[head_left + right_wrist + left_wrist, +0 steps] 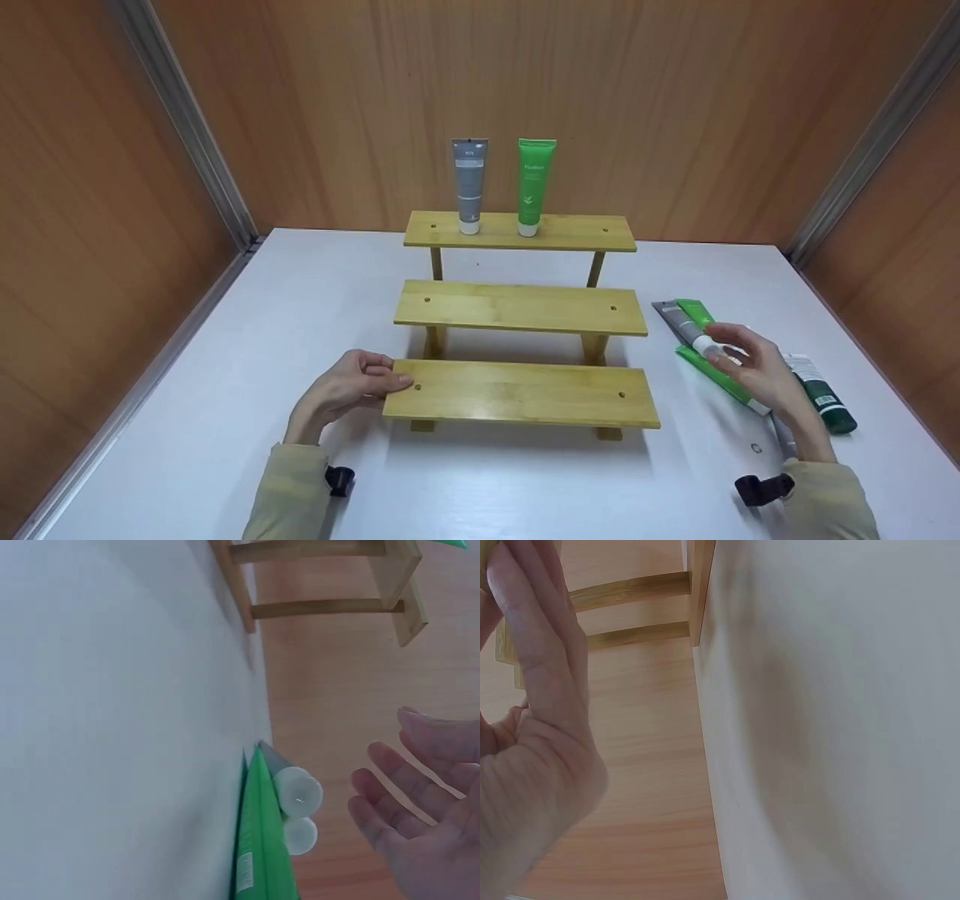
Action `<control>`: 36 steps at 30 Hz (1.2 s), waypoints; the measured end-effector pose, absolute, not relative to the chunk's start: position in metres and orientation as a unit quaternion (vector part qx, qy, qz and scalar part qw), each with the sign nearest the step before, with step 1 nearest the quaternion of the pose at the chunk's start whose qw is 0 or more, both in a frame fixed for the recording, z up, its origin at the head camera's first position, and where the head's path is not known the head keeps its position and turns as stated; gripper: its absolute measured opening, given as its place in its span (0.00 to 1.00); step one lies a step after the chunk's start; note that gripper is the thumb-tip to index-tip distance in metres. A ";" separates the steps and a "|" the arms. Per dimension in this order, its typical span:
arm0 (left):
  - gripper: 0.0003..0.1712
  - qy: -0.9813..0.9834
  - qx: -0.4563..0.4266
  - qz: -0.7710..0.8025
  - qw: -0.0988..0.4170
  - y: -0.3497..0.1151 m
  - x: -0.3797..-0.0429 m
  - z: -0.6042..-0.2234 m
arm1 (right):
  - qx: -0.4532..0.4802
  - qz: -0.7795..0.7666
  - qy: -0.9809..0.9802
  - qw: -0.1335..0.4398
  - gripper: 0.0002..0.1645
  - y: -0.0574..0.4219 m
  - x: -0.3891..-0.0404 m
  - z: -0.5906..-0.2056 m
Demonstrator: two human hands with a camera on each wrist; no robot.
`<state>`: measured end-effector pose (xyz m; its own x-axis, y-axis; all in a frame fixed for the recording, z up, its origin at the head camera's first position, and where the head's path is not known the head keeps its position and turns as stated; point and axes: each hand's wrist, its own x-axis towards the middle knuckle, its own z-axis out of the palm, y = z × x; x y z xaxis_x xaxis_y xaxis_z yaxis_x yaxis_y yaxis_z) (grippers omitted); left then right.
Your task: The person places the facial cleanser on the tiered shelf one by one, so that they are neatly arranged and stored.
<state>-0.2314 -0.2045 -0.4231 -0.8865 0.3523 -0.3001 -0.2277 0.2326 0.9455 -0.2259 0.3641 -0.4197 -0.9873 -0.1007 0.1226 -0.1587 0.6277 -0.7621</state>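
A three-step wooden stand (517,394) sits mid-table. My left hand (352,386) grips the left end of its lowest step, thumb on top and fingers beneath. On the top step a grey tube (469,180) and a green tube (535,184) stand upright on their white caps. Over a pile of tubes at the right, my right hand (757,367) hovers with fingers spread and relaxed, nothing in it. Under it lie a grey tube (681,322) with a white cap and a green tube (720,379). The right wrist view shows the fingers apart from the white caps (298,793).
Another green tube (694,309) lies behind the grey one. To the right of the hand is a dark green tube (825,397) with a white end. A small ring (756,448) lies nearer the front. Wooden walls (525,90) enclose the white table (300,300).
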 end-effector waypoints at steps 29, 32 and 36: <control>0.19 0.748 0.047 0.619 0.235 -0.205 -0.231 -0.423 | 0.045 0.354 -0.934 -0.030 0.34 0.351 -0.245 -0.438; 0.21 0.751 0.046 0.616 0.234 -0.205 -0.232 -0.424 | 0.050 0.353 -0.934 -0.022 0.32 0.351 -0.247 -0.440; 0.27 0.755 0.042 0.613 0.231 -0.205 -0.232 -0.424 | 0.054 0.353 -0.934 -0.012 0.32 0.351 -0.249 -0.442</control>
<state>-0.2316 -0.2047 -0.4239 -0.8901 0.3457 -0.2969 -0.2196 0.2457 0.9442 -0.2488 0.3515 -0.4419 -0.9939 -0.1096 0.0158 -0.0927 0.7450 -0.6606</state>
